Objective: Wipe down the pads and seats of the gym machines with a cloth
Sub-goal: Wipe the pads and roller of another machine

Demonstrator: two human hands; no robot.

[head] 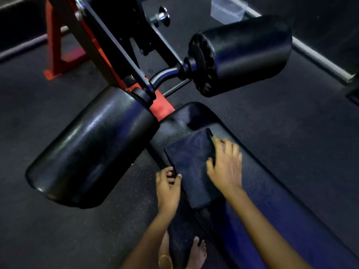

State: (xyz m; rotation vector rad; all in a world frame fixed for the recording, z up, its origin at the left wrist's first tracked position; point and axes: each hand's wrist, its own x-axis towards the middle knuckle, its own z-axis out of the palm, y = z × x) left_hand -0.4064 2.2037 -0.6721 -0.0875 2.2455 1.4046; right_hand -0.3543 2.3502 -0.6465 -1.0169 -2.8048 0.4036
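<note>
A dark folded cloth (191, 167) lies flat on the black bench pad (272, 183), which shows small droplets. My left hand (168, 186) pinches the cloth's left edge at the pad's side. My right hand (226, 167) lies on the cloth's right edge, thumb on the cloth and fingers spread, beside a thin green strip (213, 141). Two black roller pads flank the bench head: a large one at the left (91, 150) and one at the upper right (242, 55).
The machine's black and red frame (93, 41) rises at the upper left. A clear plastic container (227, 9) sits on the dark floor at the top. A pale floor strip (320, 59) runs along the right. Bare feet (196, 253) stand below the bench.
</note>
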